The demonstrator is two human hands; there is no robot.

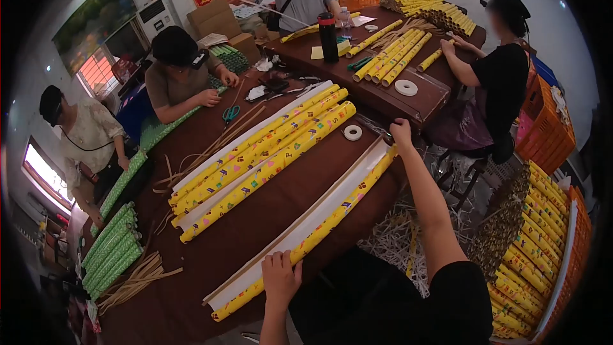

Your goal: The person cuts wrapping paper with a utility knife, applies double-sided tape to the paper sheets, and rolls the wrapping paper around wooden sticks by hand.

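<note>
A partly rolled sheet of yellow patterned wrapping paper (332, 225) lies across the brown table before me, its white inner side showing. A narrow brown strip (255, 259) runs along its far edge. My left hand (281, 276) is closed over the rolled part near its lower left end, thumb on the near side. At the upper right end, my right hand (401, 134) is closed, its fingers curled at the paper's corner; the fingertips are partly hidden. Just beyond lie several finished-looking yellow rolls (268, 169) and a roll of white tape (352, 132).
Co-workers sit to the left with green wrapping paper (163, 133) and to the right with yellow rolls (399, 51). Brown strips (137, 281) and green scissors (230, 114) lie on the table (185, 300). Paper shreds (399, 236) and a crate of rolls (533, 249) are at right.
</note>
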